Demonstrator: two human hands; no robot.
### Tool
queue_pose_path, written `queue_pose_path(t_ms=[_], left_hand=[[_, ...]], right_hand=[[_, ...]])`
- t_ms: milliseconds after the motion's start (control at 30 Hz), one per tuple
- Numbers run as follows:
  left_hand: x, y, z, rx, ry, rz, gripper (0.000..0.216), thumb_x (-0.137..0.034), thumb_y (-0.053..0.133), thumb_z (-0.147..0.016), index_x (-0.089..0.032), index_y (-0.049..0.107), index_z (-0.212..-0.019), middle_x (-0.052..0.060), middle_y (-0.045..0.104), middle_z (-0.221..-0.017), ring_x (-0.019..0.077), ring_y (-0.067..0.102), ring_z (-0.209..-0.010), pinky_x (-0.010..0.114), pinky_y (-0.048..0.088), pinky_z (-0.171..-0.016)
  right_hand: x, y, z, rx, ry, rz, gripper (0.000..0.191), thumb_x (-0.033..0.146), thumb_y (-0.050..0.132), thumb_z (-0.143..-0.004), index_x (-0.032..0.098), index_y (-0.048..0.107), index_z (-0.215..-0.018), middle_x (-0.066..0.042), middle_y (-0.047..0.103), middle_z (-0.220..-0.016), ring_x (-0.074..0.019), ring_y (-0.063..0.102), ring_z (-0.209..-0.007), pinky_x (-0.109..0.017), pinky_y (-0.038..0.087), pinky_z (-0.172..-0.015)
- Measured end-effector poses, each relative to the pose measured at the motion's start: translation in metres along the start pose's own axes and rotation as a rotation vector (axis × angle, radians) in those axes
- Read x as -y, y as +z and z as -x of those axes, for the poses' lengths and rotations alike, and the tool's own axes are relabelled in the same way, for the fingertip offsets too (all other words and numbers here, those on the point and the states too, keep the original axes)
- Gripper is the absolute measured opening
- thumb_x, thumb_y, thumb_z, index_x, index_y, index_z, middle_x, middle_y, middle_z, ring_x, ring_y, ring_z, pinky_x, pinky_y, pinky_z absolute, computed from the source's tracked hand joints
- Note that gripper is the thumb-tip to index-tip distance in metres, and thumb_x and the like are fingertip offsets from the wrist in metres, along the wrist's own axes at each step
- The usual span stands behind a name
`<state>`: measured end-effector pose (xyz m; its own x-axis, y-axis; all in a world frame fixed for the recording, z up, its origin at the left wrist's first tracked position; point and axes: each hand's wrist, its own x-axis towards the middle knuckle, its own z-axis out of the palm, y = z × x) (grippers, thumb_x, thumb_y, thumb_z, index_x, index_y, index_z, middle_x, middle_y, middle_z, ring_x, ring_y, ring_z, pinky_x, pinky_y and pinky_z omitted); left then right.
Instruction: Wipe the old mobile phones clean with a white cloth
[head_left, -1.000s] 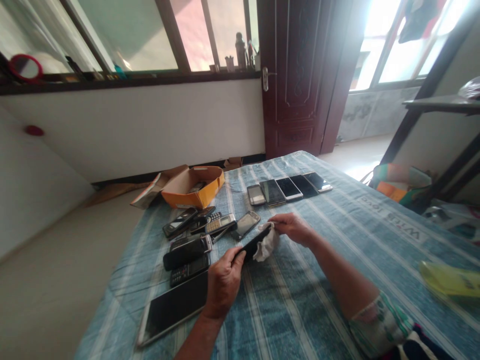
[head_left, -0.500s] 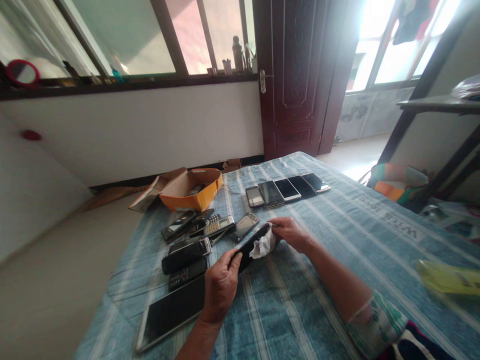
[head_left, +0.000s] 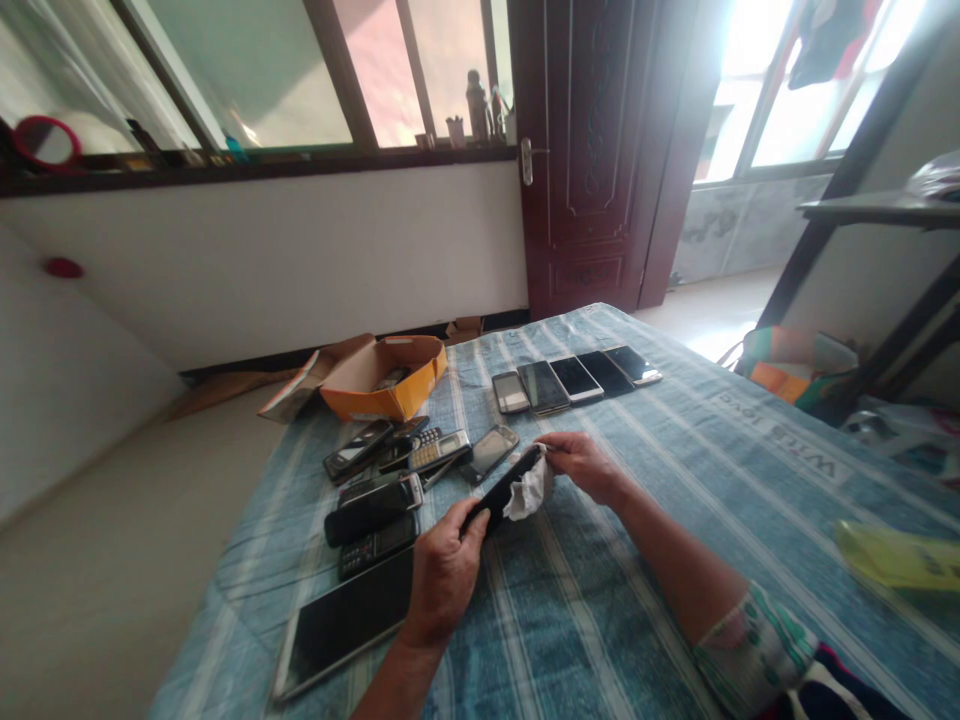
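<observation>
My left hand (head_left: 448, 568) is closed around the near end of a black phone (head_left: 501, 501), which is tilted above the bed cover. At its far end my right hand (head_left: 581, 467) pinches a crumpled white tissue (head_left: 528, 494) against the phone's edge; the tissue hangs over its side. Beside my left hand lies a tablet (head_left: 349, 628) with a dark screen. Several old phones are heaped just beyond, among them a black one (head_left: 367, 512) and a keypad phone (head_left: 440, 451). A grey touchscreen phone (head_left: 491, 453) lies close to the held one.
Further back, several phones stand in a row, including a white-framed one (head_left: 577, 379). An open orange box (head_left: 385, 380) sits at the far left edge of the striped cover (head_left: 600, 620). A yellow packet (head_left: 896, 560) lies at right. Beyond are a door (head_left: 592, 230) and shelf (head_left: 885, 208).
The held phone has tipped slightly, showing a narrower face. Both hands keep their grip, and the tissue has shifted a little. Everything on the cover stays put.
</observation>
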<state>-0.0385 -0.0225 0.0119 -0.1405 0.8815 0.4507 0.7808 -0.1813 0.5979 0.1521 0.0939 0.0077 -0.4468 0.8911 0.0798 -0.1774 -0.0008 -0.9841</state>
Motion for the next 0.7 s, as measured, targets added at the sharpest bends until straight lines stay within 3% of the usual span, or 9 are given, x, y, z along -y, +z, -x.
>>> queue_pose_path(t_ms=[400, 700], left_hand=[[-0.012, -0.004, 0.001, -0.066, -0.036, 0.065, 0.030, -0.041, 0.050, -0.083, -0.019, 0.069, -0.086, -0.001, 0.069, -0.069, 0.0136, 0.063, -0.057, 0.020, 0.049, -0.059], [-0.005, 0.001, 0.004, -0.078, -0.233, 0.233, 0.035, -0.047, 0.056, -0.079, -0.018, 0.069, -0.093, 0.000, 0.070, -0.074, 0.0174, 0.066, -0.065, 0.023, 0.052, -0.064]], right_hand=[[0.002, 0.001, -0.001, 0.025, 0.067, -0.256, 0.022, 0.026, 0.072, -0.062, 0.013, 0.072, -0.080, 0.000, 0.064, -0.065, -0.0093, 0.055, -0.058, -0.023, 0.042, -0.057], [-0.002, 0.003, -0.003, -0.007, 0.085, -0.452, 0.027, 0.025, 0.076, -0.063, 0.014, 0.069, -0.087, -0.002, 0.066, -0.072, -0.0104, 0.058, -0.057, -0.025, 0.046, -0.055]])
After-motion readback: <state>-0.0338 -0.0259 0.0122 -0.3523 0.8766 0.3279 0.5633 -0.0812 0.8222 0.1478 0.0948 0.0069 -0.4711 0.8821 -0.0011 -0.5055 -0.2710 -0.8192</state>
